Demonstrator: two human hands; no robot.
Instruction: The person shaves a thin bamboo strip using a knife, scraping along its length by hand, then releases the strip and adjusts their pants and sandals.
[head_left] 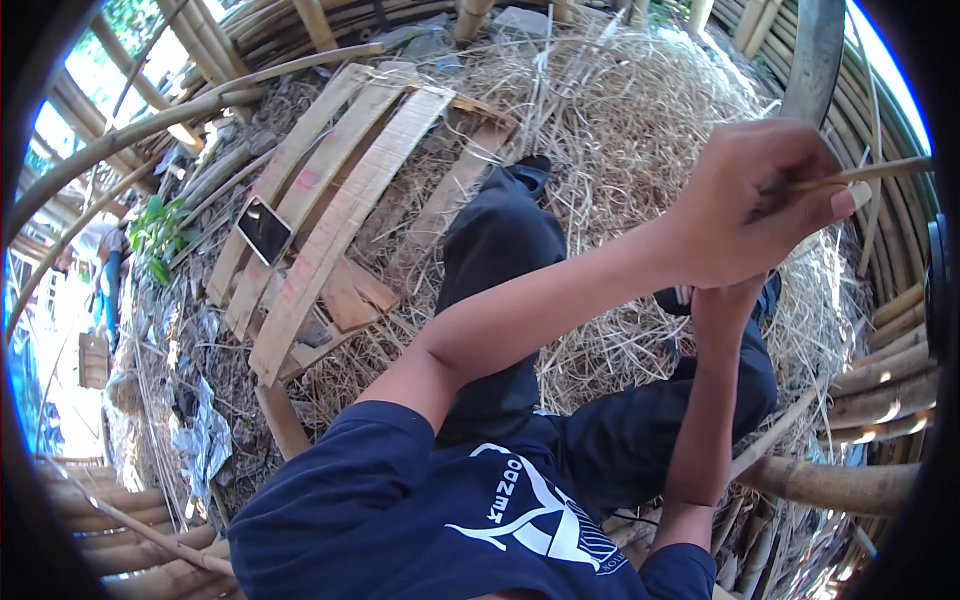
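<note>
My left hand point(765, 195) is raised at the right, fingers pinched round a thin bamboo strip point(890, 170) that points to the right. Just below and partly behind it is my right hand point(728, 297), its fingers curled; what they hold is hidden by the left hand. Beyond the hands a long, flat grey piece like a blade point(815, 65) rises to the top edge. Its lower end passes behind my left hand, so I cannot tell whether it is gripped. Both hands are above my bent right leg point(690, 405).
Dry straw point(620, 130) covers the ground. A slatted wooden pallet point(335, 215) with a phone point(264, 232) on it lies left of my legs. Bamboo walls point(890, 350) curve round me. A thick bamboo pole point(840, 483) is at lower right. Another person point(103, 265) is far left.
</note>
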